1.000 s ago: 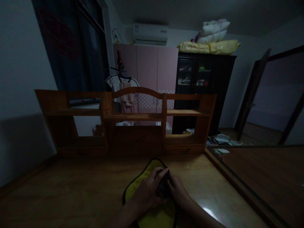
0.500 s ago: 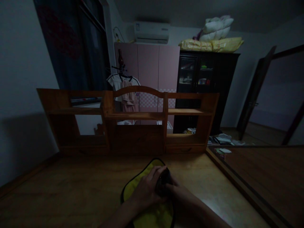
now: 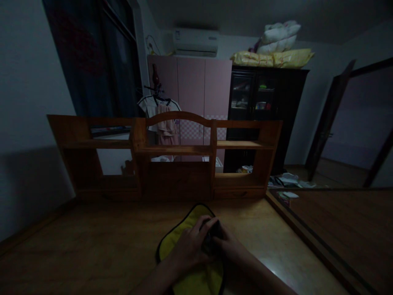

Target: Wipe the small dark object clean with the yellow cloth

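Both hands meet over a yellow cloth with a dark border (image 3: 181, 233), which lies flat on the wooden surface. Between them is a small dark, rounded, slightly glossy object (image 3: 208, 244); the dim light hides what kind of thing it is. My left hand (image 3: 194, 241) is closed around its left side, with the fingers curled over its top. From the right, my right hand (image 3: 229, 242) grips the same object, its thumb pressed near the middle. Much of the object is covered by the fingers.
A low wooden shelf unit (image 3: 176, 150) with open compartments stands along the far edge of the wooden surface (image 3: 107, 237). A raised wooden rail (image 3: 294, 223) runs along the right. Farther back are a pink wardrobe (image 3: 190, 86) and a dark cabinet (image 3: 285, 98).
The fingers of my left hand have shifted further over the dark object's top. Both hands stay at nearly the same place above the cloth.
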### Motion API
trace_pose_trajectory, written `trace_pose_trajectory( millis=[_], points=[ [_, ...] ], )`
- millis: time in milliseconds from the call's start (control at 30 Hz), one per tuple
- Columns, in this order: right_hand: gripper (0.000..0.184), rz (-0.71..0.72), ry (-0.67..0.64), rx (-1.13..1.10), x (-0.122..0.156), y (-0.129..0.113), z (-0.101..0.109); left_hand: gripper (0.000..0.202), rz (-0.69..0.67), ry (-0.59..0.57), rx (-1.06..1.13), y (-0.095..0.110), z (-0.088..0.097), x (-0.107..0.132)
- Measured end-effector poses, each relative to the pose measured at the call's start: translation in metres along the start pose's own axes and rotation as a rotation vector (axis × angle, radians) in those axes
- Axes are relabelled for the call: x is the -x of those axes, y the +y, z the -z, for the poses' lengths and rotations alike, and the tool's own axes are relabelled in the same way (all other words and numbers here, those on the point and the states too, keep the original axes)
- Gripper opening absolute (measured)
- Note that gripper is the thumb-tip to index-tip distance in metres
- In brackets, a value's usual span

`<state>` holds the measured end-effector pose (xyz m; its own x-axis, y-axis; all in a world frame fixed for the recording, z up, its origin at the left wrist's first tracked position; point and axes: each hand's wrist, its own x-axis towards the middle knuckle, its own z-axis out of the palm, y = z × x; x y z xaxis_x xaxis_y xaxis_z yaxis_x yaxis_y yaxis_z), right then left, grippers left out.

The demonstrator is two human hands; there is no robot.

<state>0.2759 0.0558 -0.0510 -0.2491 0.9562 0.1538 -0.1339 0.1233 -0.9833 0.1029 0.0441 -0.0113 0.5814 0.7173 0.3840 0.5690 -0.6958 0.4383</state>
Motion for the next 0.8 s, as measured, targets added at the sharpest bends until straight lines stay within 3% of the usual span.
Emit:
trace_pose_trajectory(
  millis=[233, 500, 800],
  points=[
    [0.046, -0.031, 0.003, -0.047, -0.001, 0.004, -0.001, 0.103, -0.005, 0.011, -0.006, -0.003, -0.001, -0.001],
    [0.052, -0.041, -0.018, -0.038, -0.003, 0.007, 0.002, 0.102, 0.015, 0.012, 0.004, 0.002, 0.002, 0.001],
    [0.052, -0.072, -0.035, -0.029, 0.001, -0.005, 0.000, 0.100, 0.003, 0.012, -0.003, 0.005, 0.002, 0.000]
  ],
)
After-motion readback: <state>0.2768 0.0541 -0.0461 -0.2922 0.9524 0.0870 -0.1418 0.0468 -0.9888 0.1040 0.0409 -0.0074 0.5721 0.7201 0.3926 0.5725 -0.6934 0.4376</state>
